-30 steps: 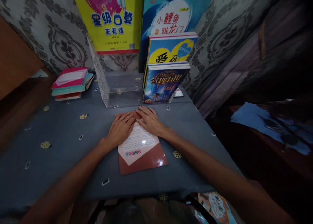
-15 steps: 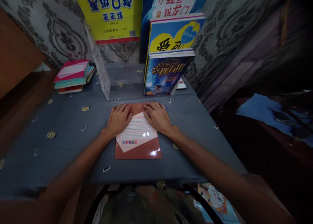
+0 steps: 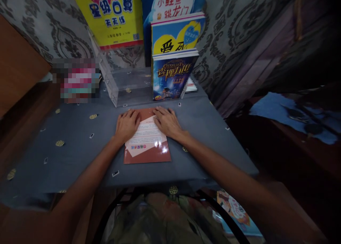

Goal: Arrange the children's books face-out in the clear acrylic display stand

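A thin brown-red book point(image 3: 147, 148) with a white text panel lies flat on the grey-blue tablecloth point(image 3: 66, 144). My left hand point(image 3: 127, 125) rests on its upper left corner, fingers stretched flat. My right hand point(image 3: 167, 122) lies on its upper right corner, fingers also flat and slightly apart. Neither hand grips anything. Just beyond the book stands a clear acrylic book holder point(image 3: 125, 87) with a dark blue book point(image 3: 172, 75) and a blue-yellow book point(image 3: 177, 34) upright at its right end.
A stack of books point(image 3: 77, 82) lies at the back left. Large yellow point(image 3: 109, 16) and blue point(image 3: 170, 4) books lean on the patterned wall. A dark bench with a blue cloth point(image 3: 290, 112) is at the right. A book point(image 3: 233, 208) lies on the floor below the table edge.
My hands slid apart from the book's top middle to its two upper corners, and the book turned from slanted to square with the table edge. The camera view shifted slightly.
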`<state>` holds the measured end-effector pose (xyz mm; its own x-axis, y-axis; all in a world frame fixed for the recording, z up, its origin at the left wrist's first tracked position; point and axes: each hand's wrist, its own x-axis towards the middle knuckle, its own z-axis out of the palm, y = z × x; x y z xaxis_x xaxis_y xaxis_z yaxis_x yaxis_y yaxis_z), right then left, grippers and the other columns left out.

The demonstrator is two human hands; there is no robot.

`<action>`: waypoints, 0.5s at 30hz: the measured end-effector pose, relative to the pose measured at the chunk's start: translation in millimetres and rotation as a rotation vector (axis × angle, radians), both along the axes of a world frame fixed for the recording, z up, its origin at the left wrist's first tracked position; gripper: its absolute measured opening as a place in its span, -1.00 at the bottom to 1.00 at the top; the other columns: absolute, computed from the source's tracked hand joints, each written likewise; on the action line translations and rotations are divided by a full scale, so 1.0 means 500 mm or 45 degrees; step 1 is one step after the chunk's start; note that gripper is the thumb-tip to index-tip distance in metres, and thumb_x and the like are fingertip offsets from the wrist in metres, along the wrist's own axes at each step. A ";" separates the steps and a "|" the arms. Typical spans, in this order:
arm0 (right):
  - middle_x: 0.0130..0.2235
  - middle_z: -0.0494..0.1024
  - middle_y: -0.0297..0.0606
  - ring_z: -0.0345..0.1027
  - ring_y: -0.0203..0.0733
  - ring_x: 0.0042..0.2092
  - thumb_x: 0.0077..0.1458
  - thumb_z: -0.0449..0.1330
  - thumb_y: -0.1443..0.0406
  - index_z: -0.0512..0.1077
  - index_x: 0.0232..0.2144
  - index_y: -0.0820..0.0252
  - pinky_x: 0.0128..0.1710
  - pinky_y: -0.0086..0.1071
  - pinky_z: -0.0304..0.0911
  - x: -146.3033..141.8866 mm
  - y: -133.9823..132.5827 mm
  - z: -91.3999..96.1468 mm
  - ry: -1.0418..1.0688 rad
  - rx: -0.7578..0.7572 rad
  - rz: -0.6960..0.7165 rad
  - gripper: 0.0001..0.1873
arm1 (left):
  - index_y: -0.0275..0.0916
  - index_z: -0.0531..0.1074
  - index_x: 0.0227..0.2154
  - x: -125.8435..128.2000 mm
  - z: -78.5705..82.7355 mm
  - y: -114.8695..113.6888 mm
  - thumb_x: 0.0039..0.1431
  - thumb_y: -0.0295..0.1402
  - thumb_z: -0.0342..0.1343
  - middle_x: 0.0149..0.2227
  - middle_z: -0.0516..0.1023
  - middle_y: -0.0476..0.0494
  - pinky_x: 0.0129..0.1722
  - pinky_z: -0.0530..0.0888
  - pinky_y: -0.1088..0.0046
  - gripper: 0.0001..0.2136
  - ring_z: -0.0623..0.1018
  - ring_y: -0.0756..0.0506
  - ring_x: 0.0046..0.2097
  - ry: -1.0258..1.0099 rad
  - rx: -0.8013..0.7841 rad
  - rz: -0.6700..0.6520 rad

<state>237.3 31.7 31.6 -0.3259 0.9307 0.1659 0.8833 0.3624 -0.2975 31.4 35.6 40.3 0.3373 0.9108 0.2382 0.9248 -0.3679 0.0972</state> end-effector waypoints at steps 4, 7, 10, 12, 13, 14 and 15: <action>0.36 0.25 0.03 0.07 0.07 0.39 0.35 -0.10 0.28 0.30 0.26 0.31 0.34 0.09 -0.11 0.003 -0.005 -0.005 0.008 -0.001 0.021 -0.49 | -0.19 0.41 0.13 -0.004 -0.001 -0.001 0.40 -0.29 -0.14 0.23 0.45 -0.28 0.18 0.34 0.02 -0.64 0.40 -0.31 0.26 -0.060 -0.021 0.004; 0.35 0.26 0.05 0.08 0.08 0.38 0.36 -0.11 0.27 0.30 0.26 0.31 0.34 0.10 -0.10 0.005 -0.008 -0.007 0.006 0.007 0.026 -0.48 | -0.18 0.41 0.13 -0.005 -0.001 -0.001 0.40 -0.30 -0.13 0.22 0.45 -0.26 0.18 0.33 0.02 -0.64 0.39 -0.31 0.27 -0.078 -0.027 0.010; 0.35 0.26 0.06 0.08 0.07 0.38 0.36 -0.11 0.27 0.31 0.26 0.33 0.34 0.09 -0.10 0.006 -0.009 -0.004 0.010 0.004 0.031 -0.48 | -0.20 0.40 0.14 -0.007 -0.001 -0.001 0.39 -0.30 -0.12 0.22 0.45 -0.27 0.18 0.33 0.02 -0.64 0.40 -0.31 0.25 -0.072 -0.030 0.011; 0.35 0.26 0.05 0.09 0.06 0.38 0.36 -0.10 0.27 0.31 0.26 0.33 0.34 0.08 -0.10 0.007 -0.008 -0.002 0.014 -0.005 0.035 -0.49 | -0.21 0.41 0.14 -0.007 -0.001 -0.001 0.39 -0.31 -0.13 0.22 0.45 -0.28 0.17 0.34 0.01 -0.64 0.41 -0.31 0.23 -0.070 -0.032 0.008; 0.35 0.26 0.05 0.09 0.06 0.37 0.36 -0.09 0.27 0.31 0.25 0.32 0.34 0.08 -0.10 0.008 -0.007 -0.001 0.016 -0.011 0.036 -0.49 | -0.22 0.41 0.14 -0.007 0.000 -0.001 0.39 -0.31 -0.13 0.21 0.45 -0.28 0.16 0.34 0.01 -0.64 0.41 -0.31 0.23 -0.070 -0.034 0.006; 0.36 0.26 0.04 0.10 0.07 0.37 0.36 -0.08 0.27 0.32 0.25 0.32 0.34 0.09 -0.10 0.009 -0.005 -0.001 0.018 -0.018 0.040 -0.49 | -0.22 0.41 0.13 -0.007 0.000 -0.001 0.39 -0.31 -0.14 0.21 0.45 -0.28 0.16 0.34 0.00 -0.63 0.41 -0.32 0.22 -0.070 -0.037 0.003; 0.35 0.26 0.05 0.10 0.07 0.37 0.35 -0.08 0.27 0.32 0.25 0.32 0.34 0.09 -0.10 0.010 -0.004 -0.002 0.021 -0.021 0.044 -0.49 | -0.23 0.42 0.13 -0.006 0.000 -0.001 0.39 -0.31 -0.14 0.22 0.45 -0.29 0.16 0.34 0.00 -0.63 0.41 -0.32 0.22 -0.073 -0.040 -0.001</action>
